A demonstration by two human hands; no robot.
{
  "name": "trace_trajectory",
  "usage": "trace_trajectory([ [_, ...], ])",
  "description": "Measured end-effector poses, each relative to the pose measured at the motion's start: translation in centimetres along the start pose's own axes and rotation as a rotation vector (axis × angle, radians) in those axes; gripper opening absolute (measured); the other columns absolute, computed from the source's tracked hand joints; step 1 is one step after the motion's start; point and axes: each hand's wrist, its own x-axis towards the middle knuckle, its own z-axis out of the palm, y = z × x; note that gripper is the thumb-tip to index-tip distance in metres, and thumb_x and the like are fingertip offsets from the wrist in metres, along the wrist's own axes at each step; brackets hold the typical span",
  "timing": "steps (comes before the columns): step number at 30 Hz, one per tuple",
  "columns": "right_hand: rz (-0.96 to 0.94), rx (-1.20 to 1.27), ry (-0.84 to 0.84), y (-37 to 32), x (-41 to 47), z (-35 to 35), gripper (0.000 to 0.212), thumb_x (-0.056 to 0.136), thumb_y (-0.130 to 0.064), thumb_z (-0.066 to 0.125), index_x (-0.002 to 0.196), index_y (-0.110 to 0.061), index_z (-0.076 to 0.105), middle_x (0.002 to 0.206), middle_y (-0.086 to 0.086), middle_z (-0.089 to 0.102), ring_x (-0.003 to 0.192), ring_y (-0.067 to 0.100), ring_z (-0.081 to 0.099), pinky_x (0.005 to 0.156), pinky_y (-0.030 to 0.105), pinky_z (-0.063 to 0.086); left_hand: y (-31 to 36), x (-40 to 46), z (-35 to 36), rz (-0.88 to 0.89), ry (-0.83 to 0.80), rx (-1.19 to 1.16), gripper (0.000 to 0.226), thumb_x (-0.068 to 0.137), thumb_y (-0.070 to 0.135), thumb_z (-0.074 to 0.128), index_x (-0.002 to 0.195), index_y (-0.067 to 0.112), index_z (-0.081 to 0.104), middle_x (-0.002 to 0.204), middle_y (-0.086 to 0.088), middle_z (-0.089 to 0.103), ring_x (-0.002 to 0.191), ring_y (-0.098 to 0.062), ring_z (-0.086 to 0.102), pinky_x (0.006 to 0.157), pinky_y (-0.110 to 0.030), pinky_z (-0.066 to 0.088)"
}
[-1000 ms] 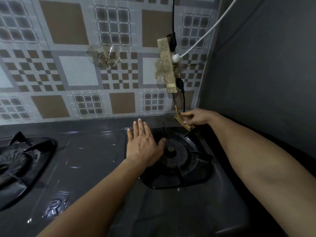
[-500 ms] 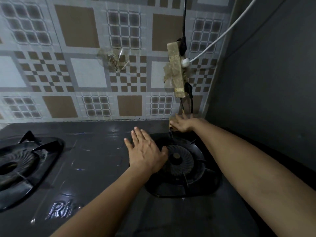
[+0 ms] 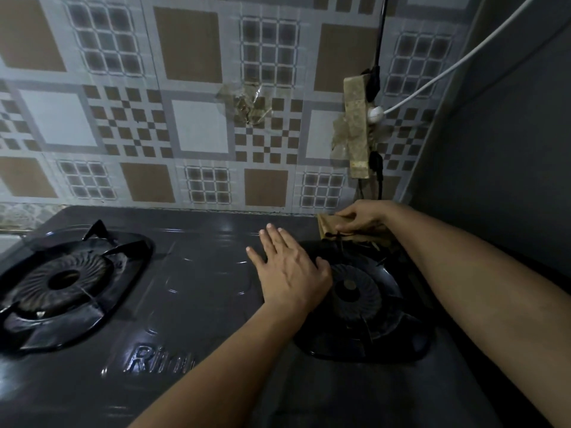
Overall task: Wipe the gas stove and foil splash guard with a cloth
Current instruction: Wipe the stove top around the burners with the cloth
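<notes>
Head view showed me my right hand [image 3: 361, 218], its grip pinching the brown cloth [image 3: 327, 225], had dragged it along the gas stove's [image 3: 200, 273] back right corner, left hand [image 3: 290, 270] flat, grip wide; foil splash guard [image 3: 191, 118] likely unwiped.

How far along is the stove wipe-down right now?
Done: hard to judge; the stove top between the burners looks glossy. In hand: the right hand pinches the brown cloth at the back right corner, while the left hand rests flat beside the right burner. Left: apparently the left burner area and splash guard.
</notes>
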Motion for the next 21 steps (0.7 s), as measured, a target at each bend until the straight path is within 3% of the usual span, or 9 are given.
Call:
trace_trajectory([
  [4, -0.009, -0.073, -0.084, -1.1, 0.3, -1.4, 0.06, 0.085, -0.059, 0.056, 0.138, -0.03, 0.051, 0.139, -0.001, 0.05, 0.121, 0.02, 0.047, 0.102, 0.034, 0.037, -0.4, 0.1, -0.4, 0.048, 0.026, -0.154, 0.081, 0.09, 0.049, 0.033, 0.152, 0.003, 0.007, 0.161, -0.014, -0.003, 0.148, -0.027, -0.007, 0.117, -0.054, -0.003],
  [7, -0.012, -0.088, -0.106, -1.9, 0.5, -1.8, 0.061, 0.086, -0.058, 0.056, 0.139, -0.028, 0.05, 0.142, 0.0, 0.048, 0.123, 0.021, 0.045, 0.103, 0.034, 0.036, -2.7, 1.0, -1.4, 0.017, 0.005, -0.205, 0.073, 0.095, 0.048, 0.029, 0.152, 0.006, 0.012, 0.162, -0.011, 0.001, 0.149, -0.024, -0.005, 0.117, -0.051, -0.004],
  [14, -0.15, -0.026, 0.016, -9.1, 1.8, -0.4, 0.073, 0.087, -0.059, 0.054, 0.149, -0.027, 0.03, 0.155, 0.005, 0.03, 0.138, 0.026, 0.032, 0.107, 0.033, 0.027, -13.5, 4.4, -6.2, -0.035, 0.044, 0.248, 0.069, 0.097, 0.046, 0.028, 0.15, 0.003, 0.016, 0.161, -0.015, 0.005, 0.148, -0.029, -0.003, 0.118, -0.052, -0.001],
  [17, -0.193, -0.044, 0.004, -12.6, 2.4, -0.1, 0.075, 0.09, -0.058, 0.049, 0.152, -0.026, 0.02, 0.158, 0.007, 0.022, 0.141, 0.027, 0.026, 0.108, 0.031, 0.024, -17.8, 5.1, -7.8, -0.094, 0.026, 0.345, 0.076, 0.095, 0.051, 0.029, 0.151, 0.002, 0.014, 0.161, -0.015, 0.004, 0.148, -0.03, -0.005, 0.117, -0.054, -0.002],
  [21, -0.199, -0.094, -0.045, -15.6, 2.5, 0.5, 0.077, 0.093, -0.058, 0.041, 0.153, -0.028, 0.002, 0.162, 0.004, -0.003, 0.147, 0.03, 0.008, 0.118, 0.04, 0.009, -22.9, 5.4, -8.5, -0.129, -0.061, 0.374, 0.078, 0.096, 0.055, 0.027, 0.15, 0.0, 0.014, 0.161, -0.015, 0.005, 0.148, -0.027, -0.005, 0.117, -0.054, -0.001],
])
